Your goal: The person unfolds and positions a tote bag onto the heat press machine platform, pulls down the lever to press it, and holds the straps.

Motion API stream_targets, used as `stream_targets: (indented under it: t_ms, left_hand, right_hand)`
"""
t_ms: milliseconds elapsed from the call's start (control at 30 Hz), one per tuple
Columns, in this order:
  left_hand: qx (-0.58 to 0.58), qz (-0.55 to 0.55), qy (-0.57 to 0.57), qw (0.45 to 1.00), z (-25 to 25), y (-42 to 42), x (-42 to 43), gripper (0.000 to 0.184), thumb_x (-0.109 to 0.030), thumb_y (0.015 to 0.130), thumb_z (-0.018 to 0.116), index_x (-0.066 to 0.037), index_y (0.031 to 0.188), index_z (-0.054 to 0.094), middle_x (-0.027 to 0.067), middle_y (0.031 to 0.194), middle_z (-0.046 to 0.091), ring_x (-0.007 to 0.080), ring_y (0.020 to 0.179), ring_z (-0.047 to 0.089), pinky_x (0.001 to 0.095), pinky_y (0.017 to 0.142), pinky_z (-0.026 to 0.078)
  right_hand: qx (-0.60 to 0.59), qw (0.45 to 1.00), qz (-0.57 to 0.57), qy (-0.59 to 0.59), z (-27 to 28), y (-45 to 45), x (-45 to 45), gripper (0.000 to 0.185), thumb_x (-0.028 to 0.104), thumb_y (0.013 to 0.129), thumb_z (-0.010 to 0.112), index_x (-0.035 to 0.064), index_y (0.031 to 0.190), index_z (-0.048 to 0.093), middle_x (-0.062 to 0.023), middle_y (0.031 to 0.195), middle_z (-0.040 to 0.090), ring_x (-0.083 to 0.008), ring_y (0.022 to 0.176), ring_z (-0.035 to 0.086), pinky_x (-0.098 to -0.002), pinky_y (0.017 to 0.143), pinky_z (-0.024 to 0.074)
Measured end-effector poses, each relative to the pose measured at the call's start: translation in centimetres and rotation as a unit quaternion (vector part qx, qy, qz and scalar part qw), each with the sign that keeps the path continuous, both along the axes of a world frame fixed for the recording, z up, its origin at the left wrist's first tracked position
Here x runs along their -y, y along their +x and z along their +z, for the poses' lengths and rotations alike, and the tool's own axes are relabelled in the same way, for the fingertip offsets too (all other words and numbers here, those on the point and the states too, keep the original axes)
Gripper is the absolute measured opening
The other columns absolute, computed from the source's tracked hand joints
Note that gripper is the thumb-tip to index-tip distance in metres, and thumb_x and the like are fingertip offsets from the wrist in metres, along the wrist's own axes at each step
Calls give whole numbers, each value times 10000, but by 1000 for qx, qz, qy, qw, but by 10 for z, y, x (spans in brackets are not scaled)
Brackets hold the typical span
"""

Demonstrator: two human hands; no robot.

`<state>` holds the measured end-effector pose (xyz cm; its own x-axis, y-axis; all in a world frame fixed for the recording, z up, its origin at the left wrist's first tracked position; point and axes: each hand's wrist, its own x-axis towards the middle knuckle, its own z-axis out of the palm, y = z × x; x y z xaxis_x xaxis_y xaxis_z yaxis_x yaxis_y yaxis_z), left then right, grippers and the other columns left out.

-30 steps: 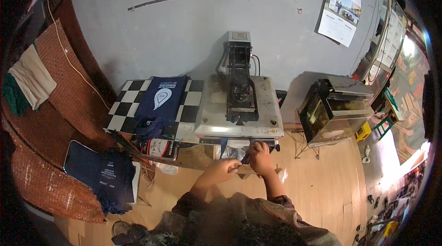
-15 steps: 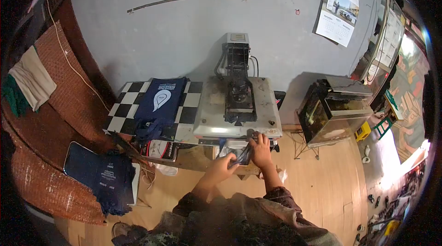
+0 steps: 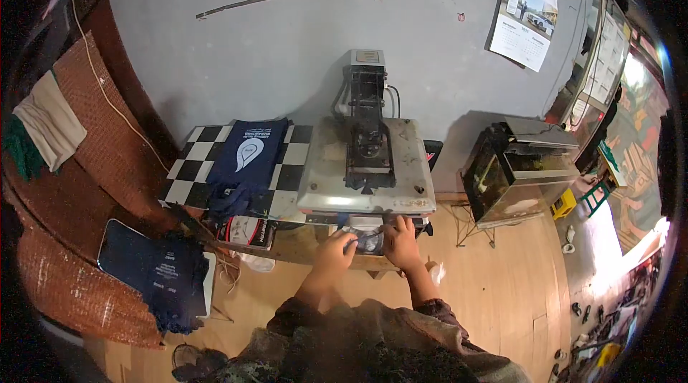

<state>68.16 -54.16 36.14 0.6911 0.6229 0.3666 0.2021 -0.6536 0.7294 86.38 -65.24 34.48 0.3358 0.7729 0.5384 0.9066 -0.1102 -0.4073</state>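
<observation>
In front of me stands a heat press [image 3: 369, 200] with a silver upper plate that looks lowered, under a black arm. Dark, bluish fabric [image 3: 370, 241] hangs at its front edge, between my hands. My left hand [image 3: 332, 257] is closed on a dark blue edge of that fabric, thumb on top. My right hand [image 3: 403, 243] is at the right of the fabric, against the press's front edge, fingers bent. What its fingertips hold is hidden. A navy tote bag [image 3: 247, 150] with a white print lies left of the press.
The press and tote bag are on a black-and-white checkered table [image 3: 185, 171]. More navy bags [image 3: 168, 275] lie at the lower left. A glass tank [image 3: 527, 182] on a thin stand is to the right. A calendar [image 3: 524, 21] hangs on the wall.
My left hand has moved a little left, spreading the dark fabric away from my right hand. My right hand has shifted slightly left and down along the press's front edge.
</observation>
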Motion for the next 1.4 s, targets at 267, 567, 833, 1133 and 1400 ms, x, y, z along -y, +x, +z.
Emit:
stream_targets:
  t_ms: [267,567,833,1133,1400]
  left_hand:
    - [30,-13,-13,999,6,7,4,167,-122,882,656,-11,1004,638,160,900,637,336,822,638,392,723,500]
    - [25,-7,9,1000,13,16,9,103,-149,865,669,-105,955,645,71,873,667,295,792,659,368,677,515]
    - [58,6,13,998,5,15,-1,81,-120,836,681,-83,903,653,75,857,678,283,801,670,391,691,503]
    - [15,-9,41,999,1,17,-1,82,-203,855,662,-134,898,672,25,867,690,251,865,657,407,827,406]
    - [6,-19,96,995,5,19,-1,81,-211,846,674,-141,887,669,6,884,685,244,872,645,415,858,391]
  right_hand:
    - [-29,999,25,10,2,-9,8,173,39,780,650,58,951,671,-176,1061,528,-400,1090,473,-482,939,414]
    - [-45,996,78,21,8,-18,5,283,101,722,725,87,1004,700,-152,1153,527,-380,1091,473,-469,952,410]
    - [-37,998,40,34,14,-9,9,170,62,751,725,86,915,684,-128,1130,563,-362,1084,489,-437,945,410]
    - [0,999,30,37,27,-19,6,194,99,743,728,93,929,675,-125,1122,566,-376,1133,478,-486,977,373]
    - [34,998,46,31,18,-16,5,195,117,744,730,109,924,657,-113,1129,566,-365,1140,478,-497,991,353]
